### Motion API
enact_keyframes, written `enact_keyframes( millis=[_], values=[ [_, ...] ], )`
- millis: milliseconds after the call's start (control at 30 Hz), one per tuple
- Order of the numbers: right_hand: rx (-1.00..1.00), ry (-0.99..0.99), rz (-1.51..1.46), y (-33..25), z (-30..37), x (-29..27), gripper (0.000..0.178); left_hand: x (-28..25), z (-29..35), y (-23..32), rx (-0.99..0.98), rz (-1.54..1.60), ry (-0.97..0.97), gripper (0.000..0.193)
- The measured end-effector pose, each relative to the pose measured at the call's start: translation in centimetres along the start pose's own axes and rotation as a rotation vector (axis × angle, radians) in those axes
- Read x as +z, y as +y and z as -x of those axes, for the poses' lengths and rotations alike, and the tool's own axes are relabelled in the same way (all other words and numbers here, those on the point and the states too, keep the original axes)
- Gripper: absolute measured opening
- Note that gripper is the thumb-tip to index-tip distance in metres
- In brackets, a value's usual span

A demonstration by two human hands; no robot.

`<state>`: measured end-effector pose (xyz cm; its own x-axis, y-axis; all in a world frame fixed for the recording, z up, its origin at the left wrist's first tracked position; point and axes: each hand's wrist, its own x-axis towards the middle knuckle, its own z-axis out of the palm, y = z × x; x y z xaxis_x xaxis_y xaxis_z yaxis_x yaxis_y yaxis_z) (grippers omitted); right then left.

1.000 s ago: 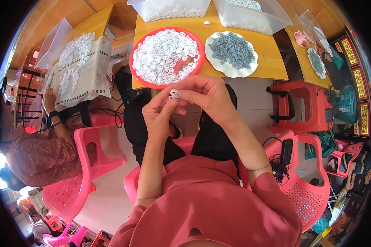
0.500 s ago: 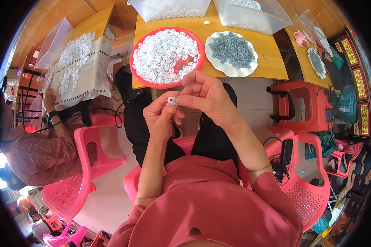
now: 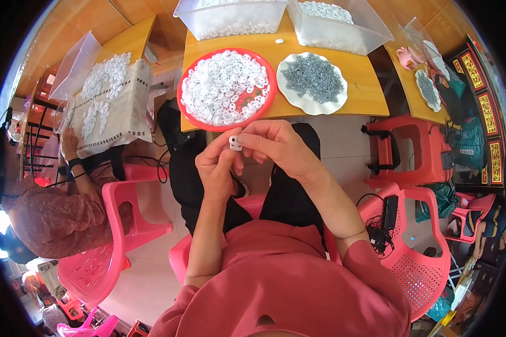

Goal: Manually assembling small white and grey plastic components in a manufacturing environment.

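A small white piece with holes in it (image 3: 235, 143) sits between my two hands, held up over my lap, just on my side of a round red tray (image 3: 272, 84). My left hand (image 3: 212, 167) pinches the piece from the left and below, thumb against fingers. My right hand (image 3: 281, 147) reaches in from the right, its thumb and forefinger touching the piece's right edge; I cannot tell whether they grip it as well.

Beyond my hands, the tray is heaped with loose white pieces (image 3: 222, 87) and rests on a yellow worktop (image 3: 366, 84). Just right of it, a scalloped white plate (image 3: 303, 103) carries a pile of slim grey pieces (image 3: 312, 77). Behind these stand two clear plastic boxes (image 3: 236, 25) of white pieces. Away to my left, another person's hand (image 3: 68, 145) is beside a cloth-covered table (image 3: 118, 124).
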<state>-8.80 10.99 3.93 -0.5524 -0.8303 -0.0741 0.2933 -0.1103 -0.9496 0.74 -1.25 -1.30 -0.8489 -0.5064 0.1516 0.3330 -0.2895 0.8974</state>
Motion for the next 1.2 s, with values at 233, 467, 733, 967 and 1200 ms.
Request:
enact_keyframes(
  millis=[233, 467, 733, 967, 1200],
  values=[
    [-0.021, 0.024, 0.050, -0.2, 0.2, 0.8, 0.017, -0.3, -0.2, -0.1, -0.042, 0.062, -0.055, 0.029],
    [-0.521, 0.106, 0.836, 1.1, -0.1, 1.4, 0.012, -0.4, -0.3, -0.3, -0.007, 0.080, 0.043, 0.032],
    [-0.710, 0.198, 1.051, 2.5, -0.4, 1.8, 0.021, -0.8, 0.0, -0.8, 0.129, 0.072, 0.043, 0.040],
    [-0.772, 0.263, 1.067, 2.9, -0.4, 1.9, 0.017, 0.1, 0.8, -1.2, 0.155, -0.008, 0.068, 0.044],
    [-0.777, 0.276, 0.973, 3.2, -0.4, 2.0, 0.018, 1.8, 1.3, -0.7, 0.127, -0.079, 0.185, 0.035]
  ],
)
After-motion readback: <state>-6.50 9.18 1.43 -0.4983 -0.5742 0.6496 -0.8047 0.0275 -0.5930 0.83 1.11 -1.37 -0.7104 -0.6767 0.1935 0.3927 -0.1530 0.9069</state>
